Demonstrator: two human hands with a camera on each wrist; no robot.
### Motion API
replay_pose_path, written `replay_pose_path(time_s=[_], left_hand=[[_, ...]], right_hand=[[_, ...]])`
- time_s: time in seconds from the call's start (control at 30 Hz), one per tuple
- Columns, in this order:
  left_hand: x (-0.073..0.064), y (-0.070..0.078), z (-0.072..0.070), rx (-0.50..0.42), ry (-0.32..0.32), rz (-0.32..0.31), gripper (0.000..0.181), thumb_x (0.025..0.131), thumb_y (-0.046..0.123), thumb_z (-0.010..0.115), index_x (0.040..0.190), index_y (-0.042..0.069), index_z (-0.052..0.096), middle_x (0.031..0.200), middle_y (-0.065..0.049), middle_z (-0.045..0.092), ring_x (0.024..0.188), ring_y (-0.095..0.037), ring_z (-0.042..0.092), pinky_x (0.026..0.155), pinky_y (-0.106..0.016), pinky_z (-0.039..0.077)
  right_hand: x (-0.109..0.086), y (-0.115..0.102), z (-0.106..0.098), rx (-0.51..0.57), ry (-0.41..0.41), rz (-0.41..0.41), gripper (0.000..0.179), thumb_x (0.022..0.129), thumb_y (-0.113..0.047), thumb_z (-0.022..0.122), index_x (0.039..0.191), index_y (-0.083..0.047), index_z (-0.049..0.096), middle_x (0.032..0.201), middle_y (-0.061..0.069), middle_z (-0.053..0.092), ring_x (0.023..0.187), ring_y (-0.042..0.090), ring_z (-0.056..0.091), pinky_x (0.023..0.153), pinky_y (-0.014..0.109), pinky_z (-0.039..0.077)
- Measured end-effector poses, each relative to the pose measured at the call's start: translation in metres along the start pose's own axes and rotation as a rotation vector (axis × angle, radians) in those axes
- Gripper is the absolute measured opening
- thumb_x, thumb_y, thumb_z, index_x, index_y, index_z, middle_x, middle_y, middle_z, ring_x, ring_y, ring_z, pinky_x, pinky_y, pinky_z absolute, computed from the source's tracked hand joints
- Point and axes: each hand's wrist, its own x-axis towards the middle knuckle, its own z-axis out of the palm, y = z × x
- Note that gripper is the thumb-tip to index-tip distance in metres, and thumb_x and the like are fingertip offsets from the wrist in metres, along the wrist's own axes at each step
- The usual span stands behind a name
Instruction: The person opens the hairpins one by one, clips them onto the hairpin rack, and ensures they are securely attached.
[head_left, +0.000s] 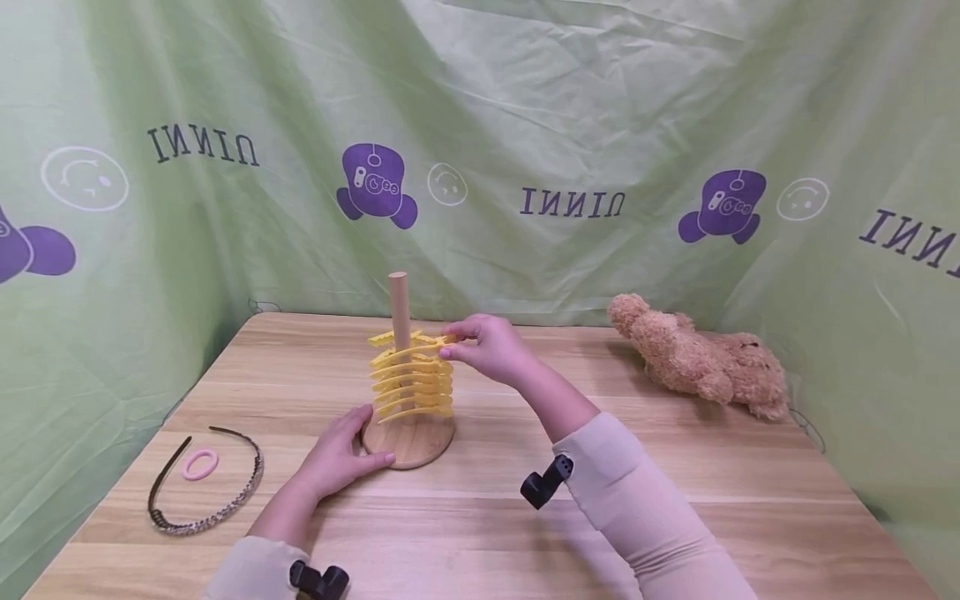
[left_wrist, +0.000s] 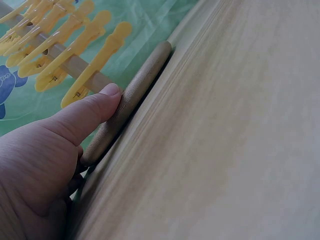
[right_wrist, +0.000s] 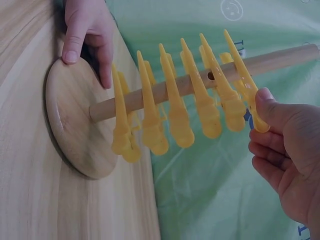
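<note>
A round wooden base (head_left: 412,450) carries an upright wooden post (head_left: 401,302). Several yellow hair clips (right_wrist: 180,125) sit on the post one above another, their long jaws on either side of it. My right hand (head_left: 491,348) pinches the handle end of the topmost yellow hair clip (right_wrist: 243,72) between thumb and fingers, and this clip lies at the post, below its top end. Low on the left, my left hand (head_left: 336,457) grips the edge of the base, thumb (left_wrist: 102,102) along the near side and fingers round the far side.
A dark headband (head_left: 213,521) with a patterned band lies on the table at the left, a pink ring-shaped hair tie (head_left: 200,476) inside its curve. At the back right lies a brown plush toy (head_left: 690,354). A green printed curtain (head_left: 487,108) hangs around the table.
</note>
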Motion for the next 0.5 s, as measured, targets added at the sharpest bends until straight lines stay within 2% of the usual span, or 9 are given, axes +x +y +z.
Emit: replay_pose_path(time_s=[0.3, 0.5], left_hand=[[-0.0003, 0.0005, -0.0008, -0.003, -0.010, -0.003, 0.097, 0.080, 0.049, 0.077, 0.147, -0.007, 0.035, 0.151, -0.031, 0.037, 0.141, -0.050, 0.030, 0.116, -0.063, 0.025], [0.0000, 0.0000, -0.0005, -0.003, -0.008, 0.003, 0.096, 0.079, 0.048, 0.077, 0.147, -0.007, 0.036, 0.150, -0.031, 0.038, 0.141, -0.050, 0.031, 0.116, -0.063, 0.025]], right_hand=[[-0.0016, 0.0024, 0.0002, 0.004, -0.031, -0.028, 0.040, 0.087, -0.028, 0.075, 0.122, -0.008, 0.069, 0.111, 0.010, 0.070, 0.110, 0.028, 0.064, 0.089, 0.037, 0.056], [-0.0040, 0.0034, -0.0001, 0.044, -0.044, -0.016, 0.043, 0.088, -0.029, 0.074, 0.126, -0.010, 0.067, 0.121, 0.010, 0.067, 0.119, 0.025, 0.061, 0.102, 0.041, 0.051]])
